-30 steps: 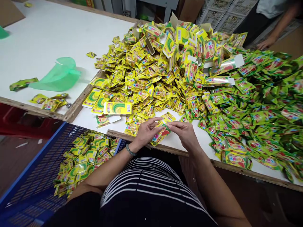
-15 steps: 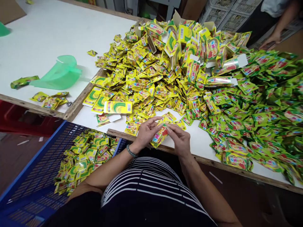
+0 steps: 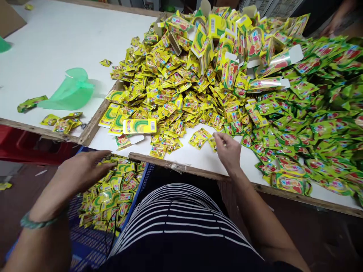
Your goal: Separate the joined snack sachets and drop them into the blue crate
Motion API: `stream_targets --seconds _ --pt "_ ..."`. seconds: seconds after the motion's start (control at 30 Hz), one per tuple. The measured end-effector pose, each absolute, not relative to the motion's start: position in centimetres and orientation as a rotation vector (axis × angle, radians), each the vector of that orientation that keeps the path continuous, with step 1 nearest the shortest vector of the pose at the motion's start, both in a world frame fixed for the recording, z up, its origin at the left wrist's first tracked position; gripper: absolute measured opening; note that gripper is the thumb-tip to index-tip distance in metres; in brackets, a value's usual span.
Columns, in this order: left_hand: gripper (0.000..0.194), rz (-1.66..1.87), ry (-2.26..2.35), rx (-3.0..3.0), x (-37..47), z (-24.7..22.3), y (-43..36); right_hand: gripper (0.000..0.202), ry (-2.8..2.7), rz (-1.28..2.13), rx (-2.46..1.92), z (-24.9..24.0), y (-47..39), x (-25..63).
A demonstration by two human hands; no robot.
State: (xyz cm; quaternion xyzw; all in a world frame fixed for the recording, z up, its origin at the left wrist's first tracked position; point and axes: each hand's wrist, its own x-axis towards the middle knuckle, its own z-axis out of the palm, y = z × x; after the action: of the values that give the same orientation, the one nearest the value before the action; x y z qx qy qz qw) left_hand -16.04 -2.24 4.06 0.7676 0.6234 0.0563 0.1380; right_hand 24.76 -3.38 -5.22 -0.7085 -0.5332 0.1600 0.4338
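My left hand is over the blue plastic crate, its fingers stretched out and apart, holding nothing I can see. Yellow printed candy boxes fill the crate below it. At the table's front edge my right hand has its fingers curled together; whatever they hold is hidden. Its fingertips are at a small yellow sachet that is partly covered. Another yellow sachet lies flat on the white tabletop just left of it.
Yellow sachets are heaped ahead, with open cartons on top. Green sachets spread to the right. Flattened yellow cartons lie near a wooden strip. A green plastic scoop is at left. Another person's hand shows top right.
Both hands held a yellow printed pack together before. Now they are apart: the left has swung left over the crate, the right has moved slightly right, and the pack is gone from between them.
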Motion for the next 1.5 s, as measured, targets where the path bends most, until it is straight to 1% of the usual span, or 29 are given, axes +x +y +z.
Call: stream_targets --seconds 0.1,0.17,0.23,0.33,0.4,0.5,0.63,0.77,0.9,0.97,1.1,1.23,1.3,1.4,1.5 --pt "0.03 0.253 1.911 2.311 -13.0 2.9 -2.6 0.033 -1.591 0.247 -1.78 -6.2 -1.2 25.1" --pt "0.031 0.265 1.901 2.261 -8.8 1.5 -2.3 0.036 -1.821 0.26 -1.784 -7.2 -0.7 24.6" --pt "0.033 0.274 1.879 2.196 -4.8 -0.3 -1.6 0.035 -1.942 0.295 -1.82 -8.2 -1.2 24.3" --pt "0.041 0.298 1.831 2.151 -1.1 -2.9 -0.3 0.038 -1.91 0.289 -1.884 -9.1 -2.8 24.9" --pt "0.044 0.324 1.82 2.112 -0.2 -4.1 0.4 0.041 -1.882 0.268 -1.894 -9.3 -3.8 25.6" --pt "0.046 0.32 1.784 2.031 -0.1 -5.1 0.9 0.04 -1.89 0.261 -1.871 -8.9 -4.6 26.2" --pt "0.038 0.387 1.67 2.033 -0.8 -5.0 0.5 0.041 -1.836 0.376 -1.798 -8.4 -5.0 26.1" --pt "0.029 0.569 1.571 2.024 -0.9 -3.9 -0.3 0.046 -1.566 0.48 -1.801 -8.1 -5.2 26.2" --pt "0.02 0.697 1.373 1.839 0.4 -3.2 0.1 0.036 -1.425 0.503 -1.782 -7.8 -5.3 26.2" --pt "0.021 0.727 1.264 1.697 1.4 -3.3 0.5 0.03 -1.378 0.513 -1.768 -7.5 -5.4 26.2" --pt "0.028 0.79 1.119 1.479 2.9 -4.0 0.7 0.026 -1.411 0.43 -1.781 -7.2 -5.7 26.8" --pt "0.021 0.824 1.103 1.352 3.8 -4.7 0.3 0.027 -1.427 0.404 -1.819 -7.2 -6.0 27.0" --pt "0.021 0.825 1.143 1.239 4.2 -4.9 0.1 0.027 -1.381 0.534 -1.81 -7.2 -6.0 26.6" --pt "0.022 0.819 1.148 1.11 4.8 -5.1 0.2 0.03 -1.221 0.831 -1.66 -7.2 -5.6 25.8" --pt "0.022 0.805 1.129 1.142 5.1 -5.0 0.4 0.036 -1.109 0.932 -1.559 -7.3 -5.5 25.3"
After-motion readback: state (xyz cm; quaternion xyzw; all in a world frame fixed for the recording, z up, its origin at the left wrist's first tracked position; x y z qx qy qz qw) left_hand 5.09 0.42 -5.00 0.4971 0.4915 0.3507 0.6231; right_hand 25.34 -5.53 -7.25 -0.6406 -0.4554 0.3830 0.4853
